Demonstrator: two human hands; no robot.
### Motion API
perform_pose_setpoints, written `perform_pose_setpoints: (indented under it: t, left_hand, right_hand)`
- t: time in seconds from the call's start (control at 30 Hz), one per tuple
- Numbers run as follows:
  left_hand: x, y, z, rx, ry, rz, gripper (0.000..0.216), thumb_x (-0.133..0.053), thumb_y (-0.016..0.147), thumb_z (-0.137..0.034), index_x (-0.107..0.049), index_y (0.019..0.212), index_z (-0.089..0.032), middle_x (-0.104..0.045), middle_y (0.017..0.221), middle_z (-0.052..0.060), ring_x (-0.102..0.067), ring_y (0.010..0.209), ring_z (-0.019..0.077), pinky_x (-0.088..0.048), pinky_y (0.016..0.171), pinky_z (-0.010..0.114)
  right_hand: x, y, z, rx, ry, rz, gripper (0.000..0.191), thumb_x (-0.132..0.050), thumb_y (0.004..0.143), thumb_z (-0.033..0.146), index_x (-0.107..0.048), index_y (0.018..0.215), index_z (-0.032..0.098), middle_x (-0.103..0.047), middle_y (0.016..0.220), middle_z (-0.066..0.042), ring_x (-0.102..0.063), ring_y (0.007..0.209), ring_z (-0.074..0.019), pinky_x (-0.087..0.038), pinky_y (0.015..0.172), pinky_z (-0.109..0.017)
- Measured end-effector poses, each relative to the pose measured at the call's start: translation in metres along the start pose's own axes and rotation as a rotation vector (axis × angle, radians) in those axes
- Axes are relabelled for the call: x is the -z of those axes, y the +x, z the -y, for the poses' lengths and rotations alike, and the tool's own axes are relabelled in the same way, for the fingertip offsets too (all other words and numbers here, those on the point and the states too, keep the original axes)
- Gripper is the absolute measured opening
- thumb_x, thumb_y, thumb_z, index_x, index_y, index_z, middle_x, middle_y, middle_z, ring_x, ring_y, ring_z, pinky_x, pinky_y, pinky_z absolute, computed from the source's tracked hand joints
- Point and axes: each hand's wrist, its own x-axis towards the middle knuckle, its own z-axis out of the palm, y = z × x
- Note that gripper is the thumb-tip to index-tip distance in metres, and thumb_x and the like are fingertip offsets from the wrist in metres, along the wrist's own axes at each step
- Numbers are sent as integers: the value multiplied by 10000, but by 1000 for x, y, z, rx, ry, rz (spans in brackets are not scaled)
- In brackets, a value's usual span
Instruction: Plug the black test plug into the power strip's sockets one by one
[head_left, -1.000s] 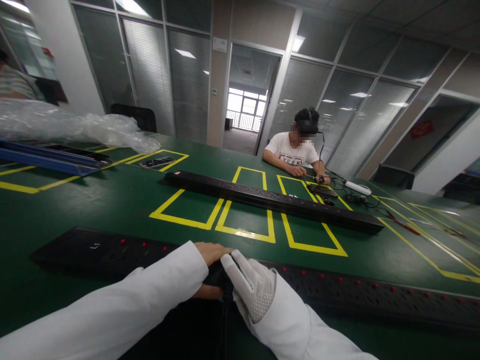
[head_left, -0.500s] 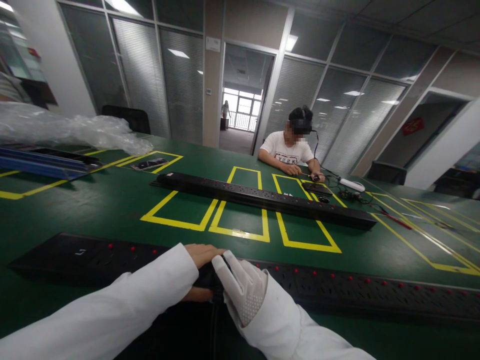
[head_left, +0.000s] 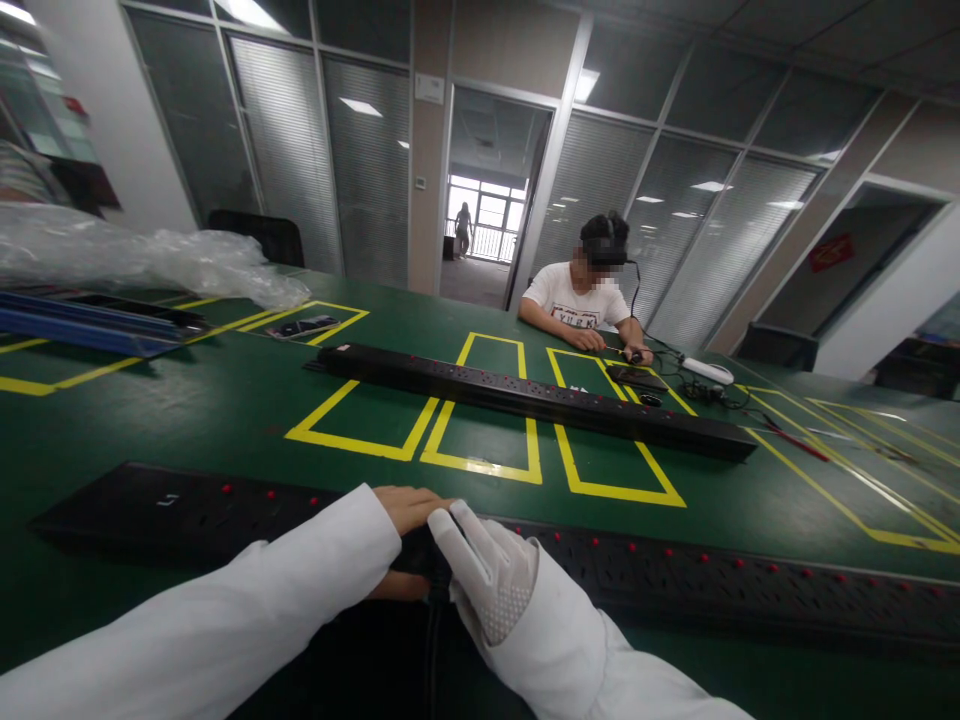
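Observation:
A long black power strip (head_left: 720, 580) with a row of red dots lies across the near side of the green table. My left hand (head_left: 409, 515), bare, is closed over the strip's middle, fingers on top and thumb low on the near side. Close against it, my right hand (head_left: 484, 575) in a white dotted glove is closed around a black plug (head_left: 439, 575), partly covered by the fingers. From the plug a black cable (head_left: 431, 650) hangs down toward me. Whether the plug sits in a socket is hidden.
A second black power strip (head_left: 525, 395) lies farther back across yellow tape outlines. Clear plastic wrap (head_left: 150, 260) and blue rails (head_left: 82, 325) are at the left. Opposite, a co-worker (head_left: 577, 300) handles small items beside a white power strip (head_left: 706, 371) and tangled cables.
My hands keep the same hold on the strip and plug. The view has shifted slightly. A distant person beyond the doorway has moved to the right.

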Motion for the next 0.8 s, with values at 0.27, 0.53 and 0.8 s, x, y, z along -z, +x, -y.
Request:
perform_pose_setpoints:
  t: [0.27, 0.53, 0.8]
  left_hand:
    - [-2, 4, 2, 38, -11, 22, 783, -663, 632, -530, -417, 1333, -284, -547, 1293, 72, -546, 1119, 315, -445, 915, 430]
    - [-1, 4, 1, 42, -49, 21, 782, -665, 630, -546, -424, 1321, -271, -554, 1283, 81, -549, 1118, 313, -434, 930, 441]
    - [1, 4, -2, 78, -52, 36, 732, -660, 633, -509, -449, 1298, -289, -574, 1257, 69, -558, 1103, 318, -449, 900, 441]
  right_hand:
    - [17, 13, -6, -3, 21, 129, 433, -451, 827, 215, -466, 1257, 167, -595, 1212, -59, -662, 810, -203, -497, 517, -330]
    - [12, 26, -20, 71, 59, 247, 428, -578, 789, 357, -490, 1190, 237, -647, 984, 9, -635, 710, -162, -305, 436, -229]
    - [10, 30, -33, 111, 237, 148, 350, -611, 797, 387, -560, 1125, 279, -651, 925, 35, -625, 780, -122, -390, 538, -208]
